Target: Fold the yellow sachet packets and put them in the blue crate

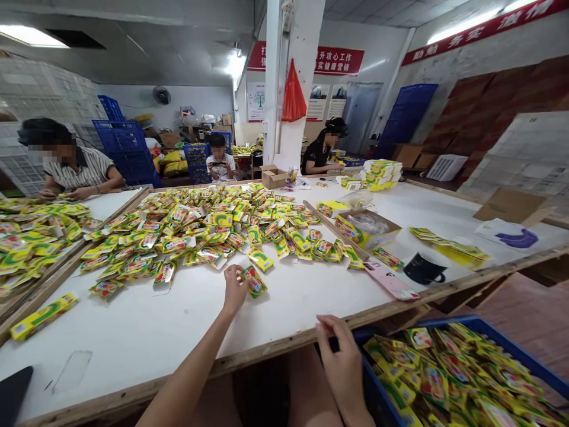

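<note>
My left hand (235, 289) is over the white table, its fingers closed on the edge of a small yellow, green and red carton (255, 282). Just behind that carton lies another yellow carton (260, 260), at the front of a wide heap of similar cartons (178, 228), several with flaps standing open. My right hand (341, 354) hangs at the table's front edge with fingers loosely bent and apart, and nothing shows in it. Beside it, below the table, a blue crate (471, 321) is full of yellow cartons (438, 373).
On the right stand a black mug (424, 270), a pink phone (391, 280), an open carton box (367, 229) and flat yellow cardboard (451, 247). A long yellow box (43, 317) lies at left. Wooden strips (329, 222) divide the table. Other people sit beyond it.
</note>
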Demonstrator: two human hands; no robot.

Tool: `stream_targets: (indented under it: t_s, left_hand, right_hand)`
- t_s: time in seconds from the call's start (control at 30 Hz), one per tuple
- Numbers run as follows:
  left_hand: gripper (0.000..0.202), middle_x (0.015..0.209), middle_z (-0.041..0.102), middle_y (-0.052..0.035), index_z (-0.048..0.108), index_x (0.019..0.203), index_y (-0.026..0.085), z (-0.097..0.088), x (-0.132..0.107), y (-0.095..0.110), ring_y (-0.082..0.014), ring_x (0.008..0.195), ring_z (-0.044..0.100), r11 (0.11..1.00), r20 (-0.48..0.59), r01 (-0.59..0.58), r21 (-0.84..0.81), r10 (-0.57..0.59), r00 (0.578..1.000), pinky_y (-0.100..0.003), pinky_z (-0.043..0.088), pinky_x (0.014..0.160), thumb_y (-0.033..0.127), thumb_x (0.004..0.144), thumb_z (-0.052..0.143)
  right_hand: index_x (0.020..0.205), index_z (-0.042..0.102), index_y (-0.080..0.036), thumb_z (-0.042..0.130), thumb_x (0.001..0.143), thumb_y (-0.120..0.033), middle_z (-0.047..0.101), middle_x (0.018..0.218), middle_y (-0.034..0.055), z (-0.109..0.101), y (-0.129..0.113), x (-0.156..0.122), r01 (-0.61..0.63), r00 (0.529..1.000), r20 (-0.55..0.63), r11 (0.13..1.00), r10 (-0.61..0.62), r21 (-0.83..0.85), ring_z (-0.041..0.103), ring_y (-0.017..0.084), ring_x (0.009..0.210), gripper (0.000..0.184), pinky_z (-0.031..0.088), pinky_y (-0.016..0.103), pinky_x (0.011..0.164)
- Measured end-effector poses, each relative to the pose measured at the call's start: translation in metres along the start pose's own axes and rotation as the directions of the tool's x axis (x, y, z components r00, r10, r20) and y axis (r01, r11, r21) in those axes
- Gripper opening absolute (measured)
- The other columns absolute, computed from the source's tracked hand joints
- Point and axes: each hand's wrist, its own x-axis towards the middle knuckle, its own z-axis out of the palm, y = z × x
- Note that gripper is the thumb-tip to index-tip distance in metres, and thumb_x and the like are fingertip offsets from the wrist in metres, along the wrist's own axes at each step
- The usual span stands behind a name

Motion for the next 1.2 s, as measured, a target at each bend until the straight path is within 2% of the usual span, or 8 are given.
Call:
stream_targets:
  t_s: [0.07,0.17,0.3,0.47,0.67,0.87,1.03,1.2]
  left_hand:
    - [0.012,0.120,0.046,-0.0086,0.054,0.093,0.021,-0.008,-0.022,0.005,-0.0194,0.103,0.058,0.992,0.057,-0.095,-0.084,0.100,0.993,-0.035,0.052,0.084,0.021,0.080,0.054]
    - [0.007,0.109,0.055,-0.0079,0.057,0.087,0.021,-0.020,-0.053,0.010,-0.0212,0.103,0.057,0.945,0.176,-0.211,-0.249,0.258,0.950,-0.035,0.050,0.086,0.019,0.082,0.053]
    - [0.023,0.096,0.064,-0.0032,0.047,0.106,0.025,-0.026,-0.078,0.006,-0.0185,0.088,0.063,0.875,0.264,-0.082,-0.477,0.231,0.936,-0.034,0.050,0.081,0.025,0.084,0.056]
    - [0.028,0.098,0.066,-0.0051,0.047,0.109,0.024,-0.025,-0.086,0.001,-0.0193,0.088,0.065,0.827,0.334,0.046,-0.560,0.174,0.926,-0.033,0.051,0.078,0.034,0.085,0.058]
    - [0.016,0.101,0.066,-0.0069,0.059,0.099,0.021,-0.026,-0.087,0.010,-0.0217,0.096,0.062,0.904,0.304,-0.087,-0.418,0.230,0.925,-0.037,0.049,0.087,0.030,0.088,0.052]
    - [0.029,0.115,0.061,-0.0083,0.046,0.119,0.023,-0.020,-0.097,0.012,-0.0209,0.105,0.061,0.875,0.178,-0.135,-0.465,0.241,0.954,-0.038,0.049,0.091,0.026,0.090,0.048]
    - [0.019,0.103,0.067,-0.0079,0.062,0.101,0.019,-0.024,-0.101,0.015,-0.0214,0.098,0.063,0.914,0.176,-0.141,-0.380,0.221,0.959,-0.036,0.049,0.089,0.030,0.088,0.053]
    - [0.018,0.092,0.070,-0.0061,0.064,0.093,0.018,-0.024,-0.100,0.022,-0.0195,0.087,0.065,0.919,0.159,-0.072,-0.388,0.144,0.977,-0.032,0.051,0.081,0.032,0.086,0.056]
  right_hand:
    - [0.100,0.063,-0.021,0.054,0.089,-0.033,0.065,0.102,0.0099,0.029,-0.006,0.005,-0.022,0.996,0.086,0.991,0.011,0.133,0.062,0.023,0.095,0.019,0.053,0.038,0.080]
    - [0.107,0.058,-0.021,0.055,0.087,-0.029,0.067,0.105,0.0093,0.068,-0.014,0.008,-0.098,0.969,0.246,0.946,0.020,0.310,0.065,0.022,0.096,0.022,0.055,0.037,0.081]
    - [0.110,0.053,-0.022,0.052,0.088,-0.026,0.071,0.096,0.0057,0.096,-0.018,0.002,-0.233,0.911,0.411,0.864,0.034,0.446,0.069,0.019,0.080,0.023,0.057,0.033,0.073]
    - [0.107,0.058,-0.022,0.052,0.088,-0.027,0.071,0.095,0.0048,0.091,-0.014,0.005,-0.227,0.883,0.469,0.882,0.008,0.414,0.068,0.020,0.083,0.021,0.055,0.032,0.075]
    - [0.085,0.066,-0.020,0.051,0.087,-0.028,0.070,0.090,0.0058,0.089,-0.013,0.030,-0.156,0.861,0.506,0.923,-0.047,0.352,0.065,0.022,0.087,0.017,0.051,0.033,0.080]
    - [0.106,0.061,-0.021,0.052,0.086,-0.026,0.069,0.092,0.0042,0.092,-0.012,0.025,-0.241,0.875,0.484,0.868,0.002,0.433,0.066,0.019,0.086,0.022,0.052,0.032,0.081]
    - [0.092,0.069,-0.021,0.057,0.086,-0.030,0.068,0.099,0.0067,0.082,-0.019,0.020,-0.144,0.861,0.499,0.891,-0.102,0.431,0.063,0.021,0.094,0.016,0.053,0.032,0.080]
    - [0.087,0.068,-0.020,0.055,0.087,-0.030,0.069,0.087,0.0055,0.082,-0.026,0.023,-0.123,0.879,0.471,0.919,-0.074,0.374,0.064,0.019,0.081,0.017,0.052,0.030,0.074]
